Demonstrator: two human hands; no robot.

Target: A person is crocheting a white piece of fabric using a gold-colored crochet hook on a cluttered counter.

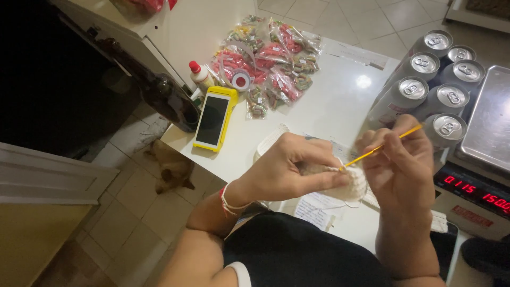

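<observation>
1. Head view, hands: the left hand (289,170) pinches a small cream crochet piece (353,183) between thumb and fingers, closed on it. The right hand (401,165) is closed on a thin yellow hook (380,147), its tip at the piece's upper edge and its shaft slanting up toward 2 o'clock.

2. Progress, as a judgement: the piece is a small rounded patch, so only a few rows look finished. A strand of cream yarn (348,203) hangs from it, and the hook is at the work, so stitching looks mid-way, not ended.

3. Place: the piece sits just above the near edge of the white table (329,101), between both hands, at 6 o'clock from the table's middle.

4. Packages: clear bags (276,64) of red and mixed-colour pieces lie at 12 o'clock. A small white bottle (201,74) with a red cap stands at 10 o'clock, with a yellow-cased phone (213,119) just below it.

5. Silver cans (435,85) cluster at 2 o'clock. A scale (478,159) with red lit digits sits at 3 o'clock. A printed paper (319,207) lies under the hands.
</observation>
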